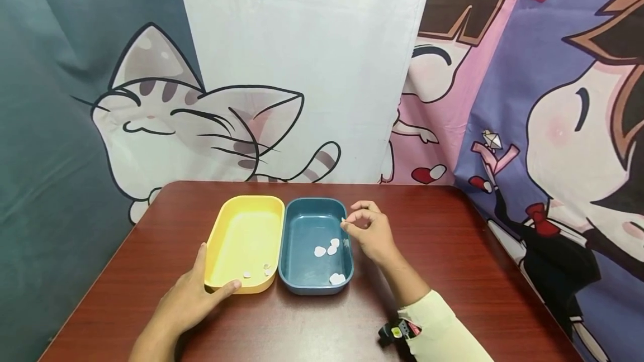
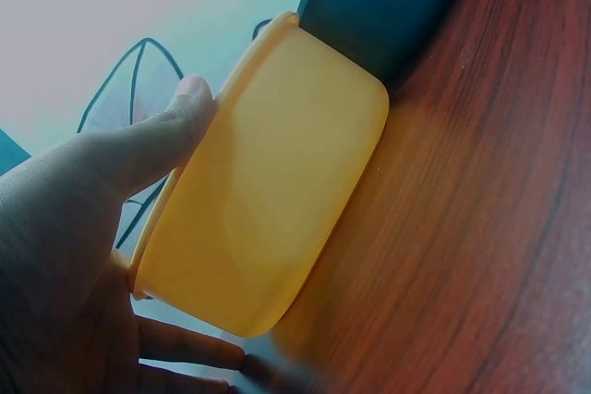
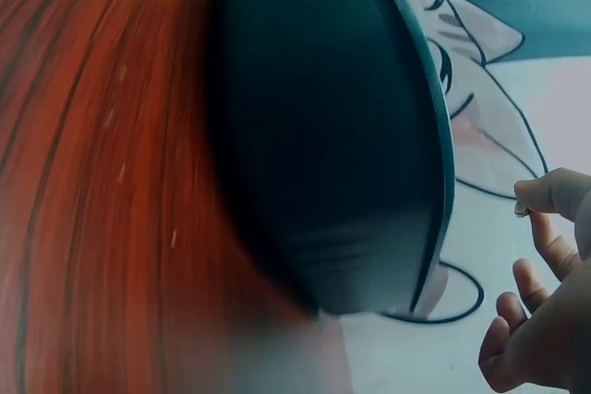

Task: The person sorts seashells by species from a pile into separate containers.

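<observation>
My left hand (image 1: 183,298) holds the near left corner of a yellow plastic tray (image 1: 216,239), thumb over its rim. In the left wrist view, the other fingers lie beside the tray's wall. Several small pale pieces, one being a flat white piece (image 1: 246,275), lie near its front end. My right hand (image 1: 372,233) is raised at the right rim of a dark blue tray (image 1: 297,205), pinching a tiny pale piece (image 3: 522,210) between thumb and index finger. What kind of piece it is, I cannot tell. Flat white pieces (image 1: 320,251) lie in the blue tray.
The two trays stand side by side on a reddish-brown wooden table (image 1: 427,239). Behind it hangs a cloth backdrop (image 1: 312,43) with cartoon figures. A black device with a strap (image 1: 399,330) is worn at the right wrist, next to a pale sleeve (image 1: 443,328).
</observation>
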{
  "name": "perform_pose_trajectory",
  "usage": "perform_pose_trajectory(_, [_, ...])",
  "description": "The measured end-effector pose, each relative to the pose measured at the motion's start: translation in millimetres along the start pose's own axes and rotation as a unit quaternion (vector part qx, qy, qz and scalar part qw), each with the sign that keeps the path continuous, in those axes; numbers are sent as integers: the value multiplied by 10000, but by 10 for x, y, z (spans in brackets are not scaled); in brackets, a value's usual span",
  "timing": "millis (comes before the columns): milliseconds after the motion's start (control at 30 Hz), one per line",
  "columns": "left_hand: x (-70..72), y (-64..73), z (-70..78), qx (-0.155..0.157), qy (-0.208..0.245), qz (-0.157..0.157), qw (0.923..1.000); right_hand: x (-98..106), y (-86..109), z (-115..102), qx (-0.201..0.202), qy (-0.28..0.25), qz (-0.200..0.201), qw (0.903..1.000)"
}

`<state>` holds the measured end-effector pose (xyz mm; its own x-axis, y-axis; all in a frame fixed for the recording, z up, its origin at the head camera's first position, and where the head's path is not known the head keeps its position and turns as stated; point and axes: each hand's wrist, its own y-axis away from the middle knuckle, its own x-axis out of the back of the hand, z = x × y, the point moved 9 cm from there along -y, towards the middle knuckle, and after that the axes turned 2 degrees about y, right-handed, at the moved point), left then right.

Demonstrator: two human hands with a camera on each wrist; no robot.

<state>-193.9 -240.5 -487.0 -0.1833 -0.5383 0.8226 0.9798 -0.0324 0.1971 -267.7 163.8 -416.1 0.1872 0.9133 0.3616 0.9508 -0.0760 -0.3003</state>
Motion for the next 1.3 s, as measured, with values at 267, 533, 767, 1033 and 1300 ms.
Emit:
perform_pose_trajectory(267, [10, 10, 21, -59, 39, 71, 9999, -348, 38, -269, 301, -242, -344, 9987])
perform_pose_trajectory(533, [-23, 13, 19, -37, 64, 37, 10000, -684, 89, -452, 430, -209, -738, 9961])
perform_pose_trajectory(767, [-6, 17, 30, -69, 72, 77, 9999, -977, 154, -593, 470, -259, -1114, 9923])
perform_pose_trajectory(1033, [9, 8, 45, -170, 65, 103, 9998, -1243, 227, -691, 545, -437, -1518, 9859])
perform_pose_trajectory(1300, [16, 0, 40, -206, 19, 124, 9997, -1417, 283, -773, 782, -324, -1700, 9818])
